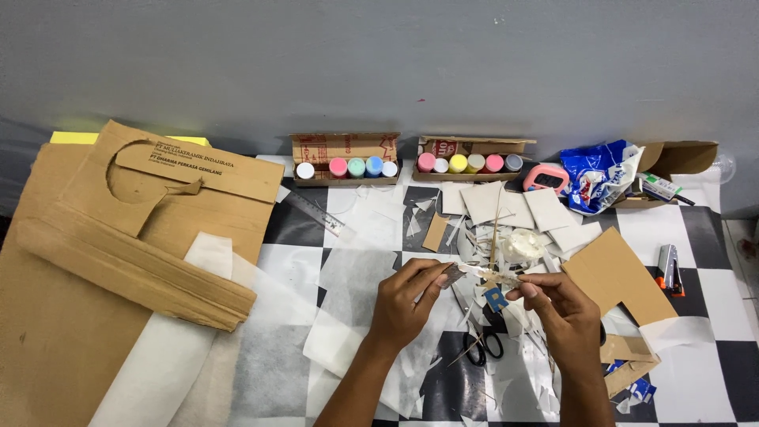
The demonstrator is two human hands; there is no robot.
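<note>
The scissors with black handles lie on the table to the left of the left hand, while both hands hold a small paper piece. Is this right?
Not quite. In the head view the scissors lie between the left hand and the right hand, just below them, not left of the left hand. Both hands do hold the small paper piece.

Both hands meet over the near centre of the black-and-white chequered tabletop (711,237). The left hand (405,304) and the right hand (558,310) pinch a small pale paper-and-stick piece (492,276) between their fingertips. Black-handled scissors (484,345) lie just beneath, among white paper scraps (506,209). Folded brown corrugated cardboard sheets (134,245) cover the left side. At the far edge stand two open cardboard boxes of coloured paint bottles (345,167), with a pink digital timer (545,178) to their right.
</note>
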